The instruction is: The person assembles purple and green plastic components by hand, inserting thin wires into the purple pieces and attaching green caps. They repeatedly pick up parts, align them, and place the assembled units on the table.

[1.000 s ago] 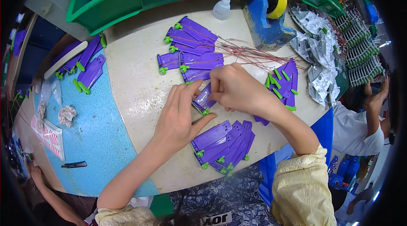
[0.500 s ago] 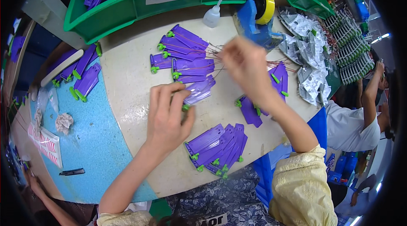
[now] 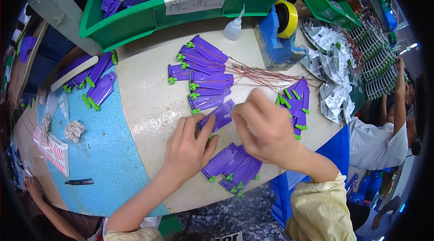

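My left hand (image 3: 187, 150) is closed on the near left end of a purple plastic piece (image 3: 222, 115), pressing it on the table. My right hand (image 3: 266, 128), slightly blurred, hovers at that piece's right end with fingers curled together; whatever they pinch is hidden. Beyond my hands, a fanned row of purple pieces with green end caps (image 3: 209, 79) lies with thin reddish wires (image 3: 255, 72) trailing right. A second fan of purple pieces (image 3: 244, 173) rests close to me, partly under my right forearm. Another purple stack with loose green bits (image 3: 298, 104) sits to the right.
A green bin (image 3: 135, 30) full of purple pieces stands at the back, beside a white squeeze bottle (image 3: 233, 28) and a blue tape dispenser (image 3: 273, 37). Silvery-grey parts (image 3: 332, 60) are heaped right. Crumpled tissue (image 3: 74, 131) lies on the blue mat (image 3: 115, 159). Other people work nearby.
My left hand has moved nearer and right, from the last piece of the wired row to another purple piece. My right hand has come down from the wires to this piece.
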`<state>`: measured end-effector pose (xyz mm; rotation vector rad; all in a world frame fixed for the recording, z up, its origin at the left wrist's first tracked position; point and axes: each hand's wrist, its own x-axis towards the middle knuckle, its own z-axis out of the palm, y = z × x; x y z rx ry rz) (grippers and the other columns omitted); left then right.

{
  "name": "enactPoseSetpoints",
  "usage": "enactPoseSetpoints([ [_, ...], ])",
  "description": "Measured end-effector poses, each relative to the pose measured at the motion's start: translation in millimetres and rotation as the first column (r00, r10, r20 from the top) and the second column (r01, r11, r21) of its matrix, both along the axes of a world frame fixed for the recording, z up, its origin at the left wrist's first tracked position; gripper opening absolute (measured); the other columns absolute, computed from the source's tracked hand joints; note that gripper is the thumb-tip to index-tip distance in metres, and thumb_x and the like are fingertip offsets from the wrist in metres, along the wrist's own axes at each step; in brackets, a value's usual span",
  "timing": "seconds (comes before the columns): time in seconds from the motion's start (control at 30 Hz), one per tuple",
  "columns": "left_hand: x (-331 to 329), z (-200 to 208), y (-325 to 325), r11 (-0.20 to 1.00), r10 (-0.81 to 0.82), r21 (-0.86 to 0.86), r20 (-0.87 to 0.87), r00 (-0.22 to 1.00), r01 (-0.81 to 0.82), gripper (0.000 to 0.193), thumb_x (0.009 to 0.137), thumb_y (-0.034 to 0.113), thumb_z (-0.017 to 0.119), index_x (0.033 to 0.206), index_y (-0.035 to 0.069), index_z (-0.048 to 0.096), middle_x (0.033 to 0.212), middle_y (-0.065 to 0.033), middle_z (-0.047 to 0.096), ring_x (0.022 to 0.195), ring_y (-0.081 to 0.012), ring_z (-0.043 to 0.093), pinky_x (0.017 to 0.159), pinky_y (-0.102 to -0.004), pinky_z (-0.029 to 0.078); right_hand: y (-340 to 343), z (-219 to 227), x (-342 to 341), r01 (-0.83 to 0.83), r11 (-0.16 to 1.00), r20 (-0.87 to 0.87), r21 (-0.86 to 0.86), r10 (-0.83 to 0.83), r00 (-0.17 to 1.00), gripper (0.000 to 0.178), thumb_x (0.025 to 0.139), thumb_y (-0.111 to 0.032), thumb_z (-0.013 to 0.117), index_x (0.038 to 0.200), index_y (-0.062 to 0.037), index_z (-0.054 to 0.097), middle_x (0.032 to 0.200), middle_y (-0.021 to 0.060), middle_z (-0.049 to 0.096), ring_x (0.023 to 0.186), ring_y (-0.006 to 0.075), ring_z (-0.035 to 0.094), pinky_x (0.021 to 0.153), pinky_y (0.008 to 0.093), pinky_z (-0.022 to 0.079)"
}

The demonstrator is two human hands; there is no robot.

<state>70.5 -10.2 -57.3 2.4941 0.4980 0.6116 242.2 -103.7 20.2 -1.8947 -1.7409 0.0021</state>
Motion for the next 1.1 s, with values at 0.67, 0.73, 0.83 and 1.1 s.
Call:
enactPoseSetpoints([
  [0.67,10,-17,10,0.903,0.013,-0.425,0.171,0.985,0.062,0.056,0.069,0.005,0.089,0.118,0.001,0.061,0.114,-0.0135,0.068,0.096,-0.0246,0.071,0.082,-0.0338,0.060,-8,-45,2,-0.118,0.896,-0.696,-0.429,-0.245,0.675,0.015,0.089,0.000,0.070,0.102,0.0048,0.075,0.078,0.0122,0.069,0.060,0.0093,0.055,0.054,0.0293,0.046],
  [0.73,13,-15,9,0.898,0.026,-0.436,0.172,0.985,0.052,0.055,0.069,0.005,0.089,0.117,0.001,0.061,0.112,-0.0131,0.068,0.094,-0.0245,0.070,0.080,-0.0341,0.060,-5,-42,0,-0.124,0.875,-0.744,-0.467,-0.314,0.590,0.014,0.089,-0.001,0.069,0.101,0.0042,0.075,0.079,0.0107,0.070,0.063,0.0102,0.059,0.056,0.0322,0.049],
  [0.83,14,-14,7,0.906,0.031,-0.420,0.169,0.985,0.044,0.054,0.068,0.004,0.089,0.115,0.002,0.062,0.109,-0.0126,0.068,0.092,-0.0248,0.069,0.078,-0.0345,0.059,-3,-56,6,-0.216,0.957,-0.506,-0.193,0.091,0.858,0.013,0.088,-0.003,0.070,0.097,0.0043,0.075,0.076,0.0117,0.069,0.060,0.0100,0.059,0.056,0.0352,0.050],
  [1.1,13,-11,1,0.978,0.044,-0.210,0.149,0.988,-0.011,0.034,0.065,0.010,0.090,0.087,0.001,0.066,0.097,-0.0100,0.064,0.086,-0.0240,0.063,0.072,-0.0335,0.056,5,-51,23,0.092,0.897,-0.570,-0.432,-0.350,0.744,0.007,0.086,0.001,0.071,0.086,0.0077,0.070,0.063,0.0119,0.063,0.058,0.0092,0.054,0.052,0.0327,0.041],
])
